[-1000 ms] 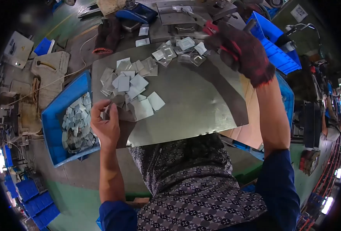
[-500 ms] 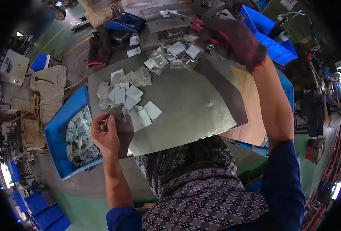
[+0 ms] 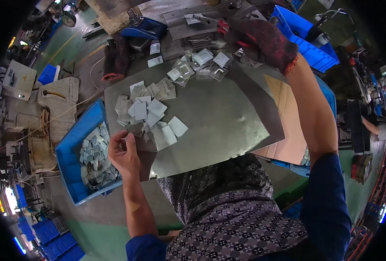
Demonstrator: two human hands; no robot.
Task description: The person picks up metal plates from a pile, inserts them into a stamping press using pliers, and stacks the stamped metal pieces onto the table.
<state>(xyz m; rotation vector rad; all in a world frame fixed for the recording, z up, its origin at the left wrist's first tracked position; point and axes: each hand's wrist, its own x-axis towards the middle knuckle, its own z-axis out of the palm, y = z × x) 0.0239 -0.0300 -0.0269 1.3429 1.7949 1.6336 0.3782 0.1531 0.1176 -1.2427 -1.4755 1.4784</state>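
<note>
My right hand (image 3: 267,43), in a dark glove with red trim, is closed around red-handled pliers (image 3: 222,26). The thin jaws of the pliers reach left to a small metal plate (image 3: 194,18) on the steel block (image 3: 175,32); whether they grip it I cannot tell. My bare left hand (image 3: 125,154) is at the sheet's left edge, fingers curled and thumb close to the forefinger. It is right beside a pile of flat square metal plates (image 3: 140,111), and what its fingertips hold, if anything, is unclear. Pressed plates with a raised middle (image 3: 203,56) lie at the far edge.
Under the plates is a metal sheet (image 3: 214,117). A blue bin (image 3: 67,152) of plates stands left, a blue crate (image 3: 306,43) far right. Cardboard (image 3: 284,130) lies on the right. An empty dark glove (image 3: 116,58) and a blue tool (image 3: 145,28) are at far left.
The view has shifted slightly, so everything sits a little further right. The plate by the pliers' jaws shows more fully on the steel block. Both hands keep nearly the same pose.
</note>
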